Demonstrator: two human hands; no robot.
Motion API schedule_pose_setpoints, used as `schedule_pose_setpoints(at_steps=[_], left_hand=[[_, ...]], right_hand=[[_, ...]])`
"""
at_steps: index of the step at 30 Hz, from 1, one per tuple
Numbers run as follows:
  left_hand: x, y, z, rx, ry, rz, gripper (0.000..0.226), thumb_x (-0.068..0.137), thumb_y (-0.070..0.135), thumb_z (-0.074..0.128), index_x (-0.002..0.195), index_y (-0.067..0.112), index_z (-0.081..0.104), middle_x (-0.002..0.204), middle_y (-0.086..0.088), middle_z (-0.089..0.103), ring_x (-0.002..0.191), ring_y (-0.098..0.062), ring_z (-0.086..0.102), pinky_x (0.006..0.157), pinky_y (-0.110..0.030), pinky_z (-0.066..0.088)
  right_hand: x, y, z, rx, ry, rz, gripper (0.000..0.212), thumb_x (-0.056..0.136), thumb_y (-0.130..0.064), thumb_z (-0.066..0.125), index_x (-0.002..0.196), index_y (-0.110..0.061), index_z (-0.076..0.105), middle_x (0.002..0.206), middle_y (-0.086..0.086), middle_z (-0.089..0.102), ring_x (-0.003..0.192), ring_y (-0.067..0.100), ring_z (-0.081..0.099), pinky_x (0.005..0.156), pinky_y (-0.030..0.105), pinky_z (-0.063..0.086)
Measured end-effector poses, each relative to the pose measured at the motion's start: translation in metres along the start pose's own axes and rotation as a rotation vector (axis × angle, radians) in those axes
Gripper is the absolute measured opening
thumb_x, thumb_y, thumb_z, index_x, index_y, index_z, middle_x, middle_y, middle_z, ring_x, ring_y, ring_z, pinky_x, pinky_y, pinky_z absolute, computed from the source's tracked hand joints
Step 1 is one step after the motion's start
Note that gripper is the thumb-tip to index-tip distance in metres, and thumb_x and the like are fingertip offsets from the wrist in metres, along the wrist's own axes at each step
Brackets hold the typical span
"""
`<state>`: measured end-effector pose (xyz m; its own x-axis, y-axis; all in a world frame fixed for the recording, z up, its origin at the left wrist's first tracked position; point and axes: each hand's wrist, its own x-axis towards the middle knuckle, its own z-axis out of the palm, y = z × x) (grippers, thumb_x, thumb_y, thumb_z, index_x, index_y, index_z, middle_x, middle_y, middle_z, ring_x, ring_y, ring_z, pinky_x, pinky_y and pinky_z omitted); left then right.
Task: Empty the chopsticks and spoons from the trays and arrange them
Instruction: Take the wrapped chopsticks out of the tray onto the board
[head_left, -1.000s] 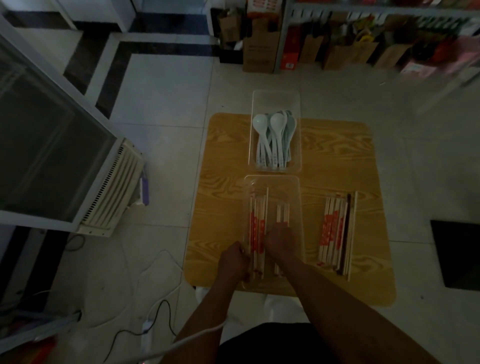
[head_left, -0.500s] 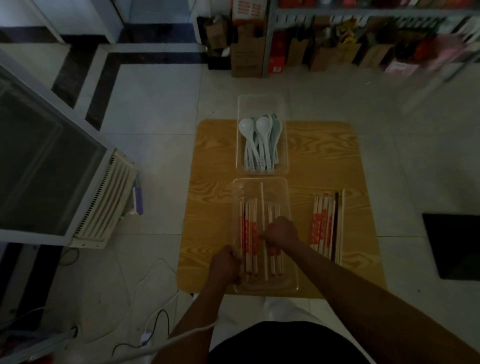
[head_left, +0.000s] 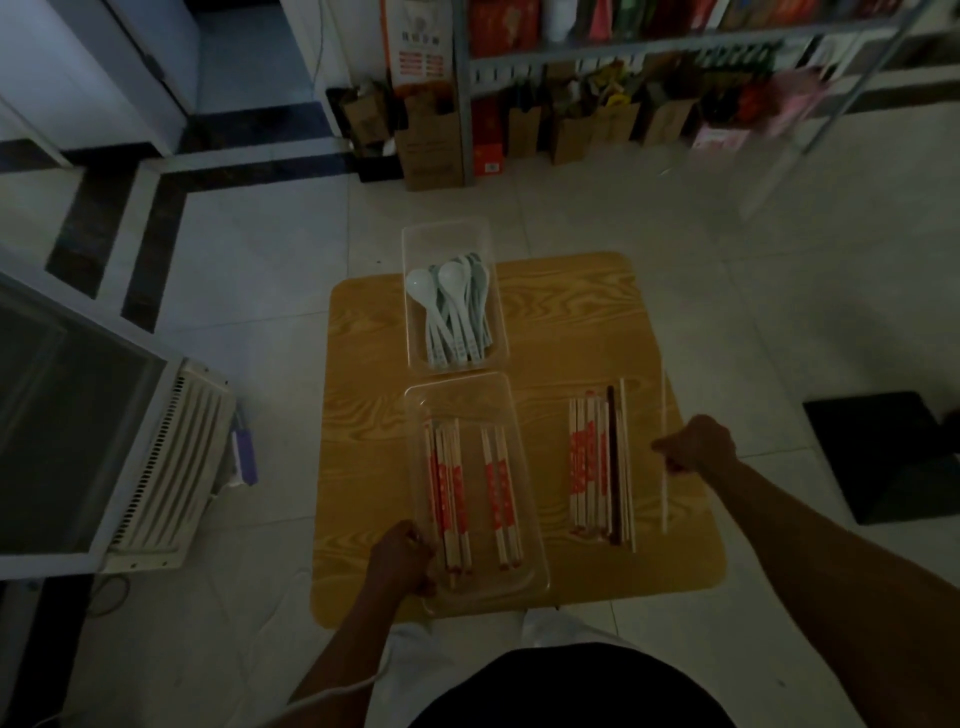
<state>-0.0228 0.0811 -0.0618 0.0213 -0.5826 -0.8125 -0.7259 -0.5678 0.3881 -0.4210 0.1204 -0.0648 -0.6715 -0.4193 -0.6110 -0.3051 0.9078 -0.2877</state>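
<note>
Dimly, tray (head_left: 467, 400) on table (head_left: 363, 415), seemingly tiled floor (head_left: 260, 249)

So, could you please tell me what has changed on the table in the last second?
The right hand lifted a single chopstick out of the chopstick tray and carried it right, past the laid-out chopsticks, to the right edge of the table, still gripping it. The left hand keeps holding the tray's near-left corner; the spoons are untouched.

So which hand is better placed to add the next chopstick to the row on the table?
The right hand: it holds a single chopstick just to the right of the row. The left hand is occupied, gripping the near left corner of the tray.
</note>
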Motion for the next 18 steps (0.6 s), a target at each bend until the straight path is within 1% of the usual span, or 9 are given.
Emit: schedule_pose_setpoints(at_steps=[2, 4, 5, 8, 10, 12, 14, 15, 18], left_hand=[[0.002, 0.0, 0.0, -0.006, 0.006, 0.0, 0.012, 0.091, 0.015, 0.062, 0.087, 0.013, 0.051, 0.09, -0.019, 0.064, 0.052, -0.027, 0.068, 0.054, -0.04, 0.059], [0.002, 0.0, 0.0, 0.013, 0.008, -0.012, 0.014, 0.09, 0.013, 0.064, 0.086, 0.013, 0.051, 0.086, -0.019, 0.066, 0.057, -0.031, 0.069, 0.057, -0.043, 0.06], [0.002, 0.0, 0.0, 0.019, 0.008, -0.018, 0.015, 0.088, 0.012, 0.066, 0.084, 0.014, 0.051, 0.085, -0.019, 0.067, 0.062, -0.033, 0.07, 0.06, -0.045, 0.06], [0.003, 0.0, -0.001, 0.037, 0.005, -0.034, 0.019, 0.085, 0.007, 0.067, 0.084, 0.016, 0.05, 0.086, -0.02, 0.067, 0.072, -0.036, 0.071, 0.067, -0.05, 0.059], [0.002, 0.001, -0.001, 0.044, 0.016, -0.038, 0.018, 0.086, 0.007, 0.066, 0.084, 0.016, 0.051, 0.087, -0.02, 0.067, 0.071, -0.037, 0.071, 0.067, -0.051, 0.059], [0.001, 0.002, 0.0, 0.038, 0.025, -0.039, 0.017, 0.088, 0.008, 0.065, 0.083, 0.015, 0.05, 0.088, -0.021, 0.067, 0.07, -0.037, 0.071, 0.066, -0.05, 0.059], [0.001, 0.001, 0.002, 0.037, 0.03, -0.029, 0.016, 0.09, 0.01, 0.062, 0.083, 0.016, 0.05, 0.089, -0.021, 0.067, 0.068, -0.036, 0.071, 0.065, -0.048, 0.06], [0.001, 0.001, 0.002, 0.036, 0.033, -0.018, 0.015, 0.091, 0.01, 0.062, 0.084, 0.016, 0.05, 0.088, -0.021, 0.067, 0.065, -0.034, 0.071, 0.064, -0.047, 0.06], [0.001, -0.001, 0.003, 0.033, 0.032, -0.005, 0.012, 0.092, 0.011, 0.06, 0.085, 0.015, 0.051, 0.086, -0.021, 0.067, 0.059, -0.031, 0.07, 0.061, -0.045, 0.06]], right_hand=[[0.005, 0.02, 0.008, -0.028, -0.036, 0.037, 0.032, 0.078, -0.032, 0.08, 0.069, -0.002, 0.069, 0.057, 0.006, 0.067, 0.05, 0.017, 0.064, 0.053, 0.024, 0.049], [0.006, 0.028, 0.02, -0.039, -0.094, 0.051, 0.031, 0.077, -0.03, 0.08, 0.079, -0.002, 0.068, 0.064, 0.008, 0.069, 0.058, 0.02, 0.067, 0.06, 0.028, 0.055], [0.004, 0.03, 0.026, -0.031, -0.113, 0.049, 0.029, 0.077, -0.029, 0.08, 0.08, -0.003, 0.067, 0.067, 0.008, 0.07, 0.06, 0.02, 0.068, 0.06, 0.028, 0.055], [0.0, 0.027, 0.038, -0.015, -0.093, 0.021, 0.027, 0.078, -0.027, 0.078, 0.078, -0.003, 0.066, 0.071, 0.01, 0.07, 0.058, 0.019, 0.063, 0.052, 0.024, 0.044], [0.001, 0.02, 0.042, -0.002, -0.048, 0.003, 0.022, 0.078, -0.021, 0.074, 0.079, 0.0, 0.067, 0.071, 0.011, 0.068, 0.058, 0.02, 0.062, 0.051, 0.024, 0.046], [0.001, 0.011, 0.046, -0.001, -0.001, 0.002, 0.017, 0.078, -0.013, 0.069, 0.085, 0.003, 0.067, 0.085, 0.016, 0.07, 0.07, 0.027, 0.067, 0.063, 0.031, 0.056], [-0.002, 0.004, 0.049, -0.009, 0.036, 0.016, 0.019, 0.082, -0.009, 0.066, 0.094, 0.005, 0.066, 0.1, 0.021, 0.068, 0.089, 0.034, 0.068, 0.074, 0.036, 0.056], [-0.003, 0.001, 0.05, -0.007, 0.044, 0.02, 0.019, 0.084, -0.008, 0.065, 0.096, 0.006, 0.065, 0.103, 0.022, 0.067, 0.094, 0.036, 0.067, 0.075, 0.036, 0.055], [-0.003, 0.001, 0.053, 0.005, 0.069, 0.025, 0.018, 0.086, -0.007, 0.062, 0.097, 0.007, 0.067, 0.106, 0.024, 0.067, 0.097, 0.037, 0.066, 0.075, 0.036, 0.054]])
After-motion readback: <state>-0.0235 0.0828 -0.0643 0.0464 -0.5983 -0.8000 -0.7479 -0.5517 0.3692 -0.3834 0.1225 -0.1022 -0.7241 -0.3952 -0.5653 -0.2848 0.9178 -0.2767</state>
